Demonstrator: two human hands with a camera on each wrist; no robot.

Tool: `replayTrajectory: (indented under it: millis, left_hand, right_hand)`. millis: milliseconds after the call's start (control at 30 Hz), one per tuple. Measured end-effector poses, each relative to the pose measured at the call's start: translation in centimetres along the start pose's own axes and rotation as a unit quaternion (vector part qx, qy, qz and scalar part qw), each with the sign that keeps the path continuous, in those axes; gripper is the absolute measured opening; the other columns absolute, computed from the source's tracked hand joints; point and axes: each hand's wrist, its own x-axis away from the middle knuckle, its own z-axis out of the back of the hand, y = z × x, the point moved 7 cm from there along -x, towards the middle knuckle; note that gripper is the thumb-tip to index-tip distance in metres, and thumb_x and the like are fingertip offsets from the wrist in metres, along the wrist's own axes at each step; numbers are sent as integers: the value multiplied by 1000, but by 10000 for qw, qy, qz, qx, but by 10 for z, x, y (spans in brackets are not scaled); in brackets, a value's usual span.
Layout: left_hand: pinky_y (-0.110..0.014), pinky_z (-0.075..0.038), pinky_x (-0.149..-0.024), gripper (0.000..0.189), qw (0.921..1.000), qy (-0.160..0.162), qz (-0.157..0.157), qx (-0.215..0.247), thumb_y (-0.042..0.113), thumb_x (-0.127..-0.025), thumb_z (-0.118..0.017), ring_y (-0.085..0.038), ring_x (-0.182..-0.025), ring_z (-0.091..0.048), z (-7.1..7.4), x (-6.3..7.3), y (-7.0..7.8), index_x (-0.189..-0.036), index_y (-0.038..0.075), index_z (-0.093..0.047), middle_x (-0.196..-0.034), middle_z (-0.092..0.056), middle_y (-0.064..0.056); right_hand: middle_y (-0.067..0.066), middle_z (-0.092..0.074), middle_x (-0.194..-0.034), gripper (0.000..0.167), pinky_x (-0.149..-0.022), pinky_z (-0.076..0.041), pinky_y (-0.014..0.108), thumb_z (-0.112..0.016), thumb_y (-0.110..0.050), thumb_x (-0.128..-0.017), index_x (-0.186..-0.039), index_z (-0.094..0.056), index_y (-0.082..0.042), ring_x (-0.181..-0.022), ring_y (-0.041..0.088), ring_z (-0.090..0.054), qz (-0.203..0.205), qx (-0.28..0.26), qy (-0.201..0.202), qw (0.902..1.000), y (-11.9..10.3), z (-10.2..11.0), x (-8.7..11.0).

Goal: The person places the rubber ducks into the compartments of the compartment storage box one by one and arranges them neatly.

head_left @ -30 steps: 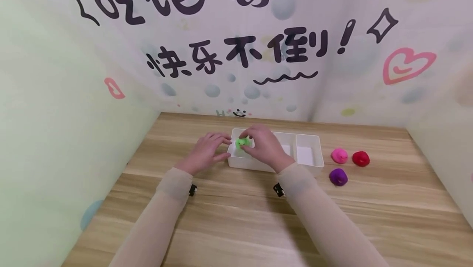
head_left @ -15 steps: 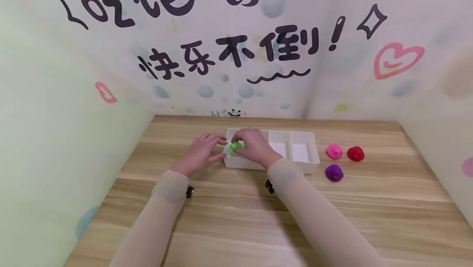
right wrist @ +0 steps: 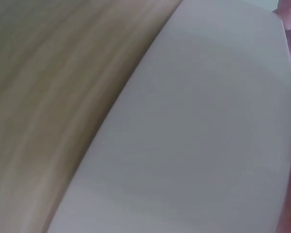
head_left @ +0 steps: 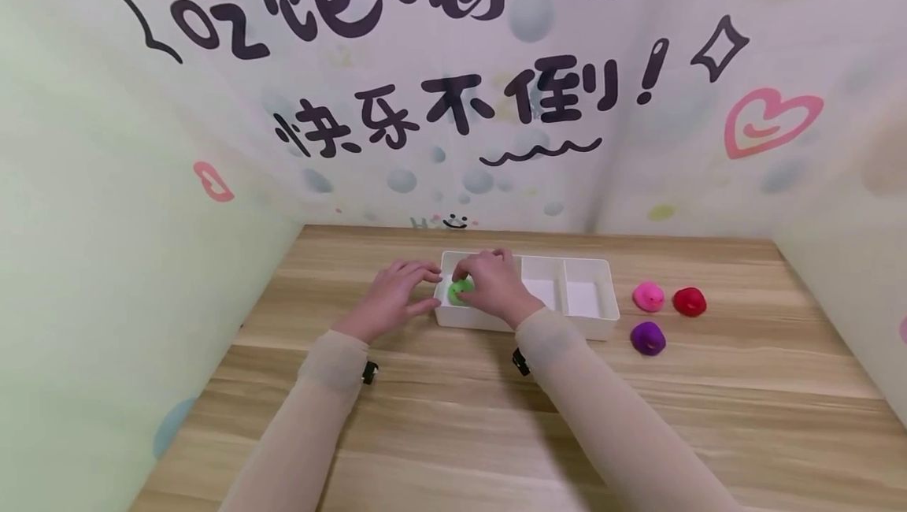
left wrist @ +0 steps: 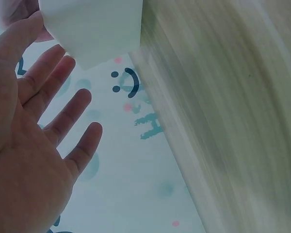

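Note:
In the head view, a small green toy duck (head_left: 458, 291) sits low in the leftmost compartment of a white divided tray (head_left: 457, 317). My right hand (head_left: 499, 287) reaches over the front wall and pinches the duck between thumb and fingers, covering part of it. At the tray's left end is my left hand (head_left: 390, 299), thumb and fingertips by the end wall. The left wrist view shows that hand (left wrist: 29, 131) with its fingers spread and its thumb at the tray's edge. The tray wall (right wrist: 194, 121) fills most of the right wrist view, so the duck is hidden there.
Right of the tray, a pink toy duck (head_left: 648, 297), a red one (head_left: 690, 302) and a purple one (head_left: 648, 338) lie on the wooden table (head_left: 439, 433). A printed cloth (head_left: 453, 173) hangs behind the table's back edge.
My right hand and the green duck have shifted slightly toward the front of the left compartment, and the duck sits lower. The left hand stays at the tray's end. The head view shifts slightly.

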Motion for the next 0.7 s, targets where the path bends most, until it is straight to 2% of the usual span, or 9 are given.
replayTrajectory:
  millis: [267,400,533,700]
  left_hand:
    - [-59,-35,-117,41,10000,16,-94,15,34,-96,-74,-29,-142,-46,0,-5,8,-129,11,-68,-149,-58,-2]
    - [-60,-35,-116,40,9999,-13,-114,-8,33,-96,-74,-30,-142,-46,-1,-7,11,-129,10,-68,-149,-58,-3]
    - [-62,-34,-116,40,10000,-4,-93,15,32,-96,-75,-31,-142,-46,-1,-6,10,-129,10,-68,-148,-59,-3]
    - [-64,-33,-115,40,10000,23,29,37,30,-95,-77,-31,-140,-46,1,-1,6,-128,8,-68,-148,-59,-3]
  right_hand:
    - [0,-77,-101,20,-119,-21,65,-83,-15,-85,-103,-77,-15,-106,25,-64,-214,376,-253,9987,0,5,3]
    - [1,-77,-107,32,-119,-21,65,-86,-21,-85,-114,-75,-15,-109,25,-64,-217,410,-288,9985,3,5,5]
    - [3,-74,-119,47,-120,-22,63,-84,-32,-88,-129,-68,-17,-119,25,-63,-65,314,-127,9994,6,6,7]
    - [4,-70,-128,44,-121,-22,60,-78,-34,-94,-132,-66,-17,-130,27,-57,116,-58,334,9994,7,18,16]
